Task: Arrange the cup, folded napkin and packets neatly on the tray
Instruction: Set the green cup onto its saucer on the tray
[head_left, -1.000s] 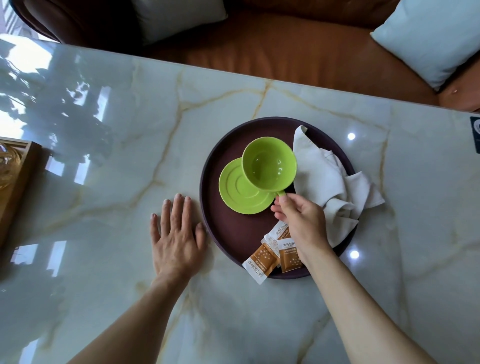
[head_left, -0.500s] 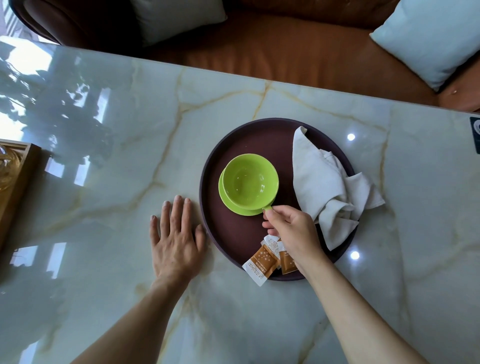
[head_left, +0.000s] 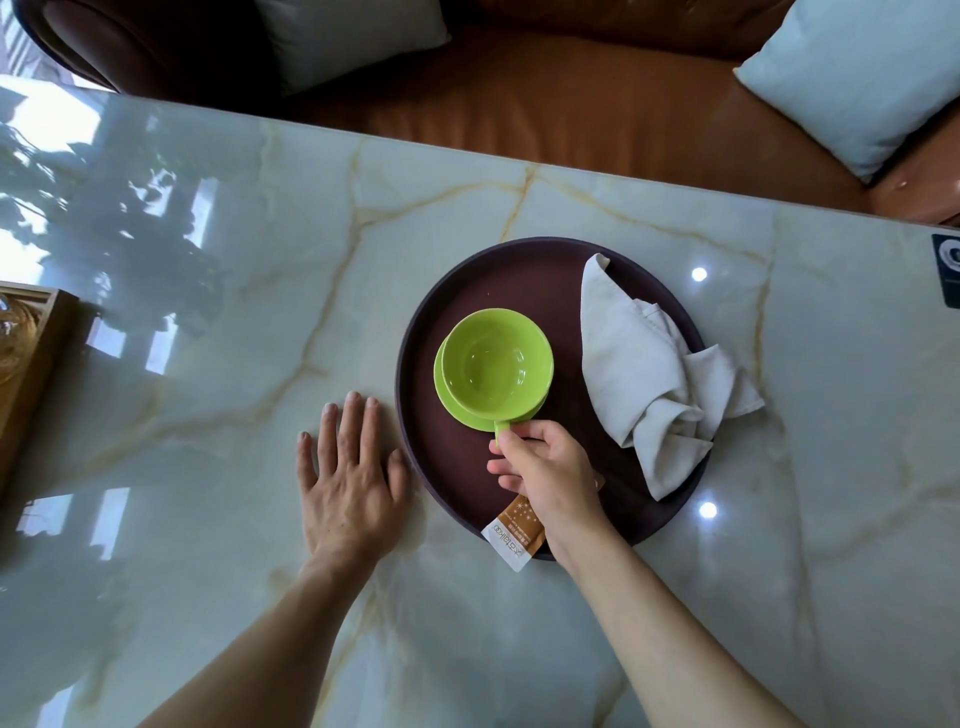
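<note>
Our right hand (head_left: 545, 473) pinches the handle of the green cup (head_left: 496, 365), seated on its saucer (head_left: 457, 410) left of centre in the round tray (head_left: 467, 280). Napkin (head_left: 649, 374) at 3 o'clock, packet (head_left: 514, 530) overhanging the rim at 6 o'clock. Our left hand (head_left: 348, 483) lies spread, flat on the desk (head_left: 260, 260).
</note>
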